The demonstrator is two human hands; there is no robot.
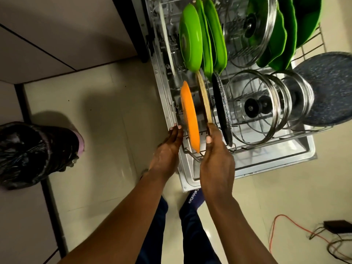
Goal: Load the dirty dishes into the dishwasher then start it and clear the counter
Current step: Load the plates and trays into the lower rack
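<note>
At the far left a bin lined with a black bag (32, 153) stands on the pale tiled floor (106, 119), with light cabinet fronts (57, 31) above it. Moving right, the left hand (167, 149) reaches to the near-left corner of the pulled-out lower rack (192, 155); its fingers are straight, with the tips up against the outer face of the orange plate (189, 115), pressing rather than clasping. That plate stands on edge in the rack's front left slot. Just beside it on the right a wooden board (203, 96) also stands on edge, and the right hand (217, 161) holds the board's near end, thumb on the face toward the orange plate and fingers wrapped behind. Next to the right stands a dark speckled pan (222, 107) on edge, then several glass lids (266, 105) with black knobs leaning in the tines, and a speckled grey pan (331, 88) bottom-up at the rack's right end. In the back row, three green plates (192, 37) stand upright behind the orange one, followed by another glass lid (251, 29) and large green bowls (304, 20). The rack sits over the open dishwasher door (266, 164). Below, dark blue trouser legs (192, 225) show between the forearms, and at the lower right an orange cable (291, 223) and dark wires (335, 242) lie on the floor
</note>
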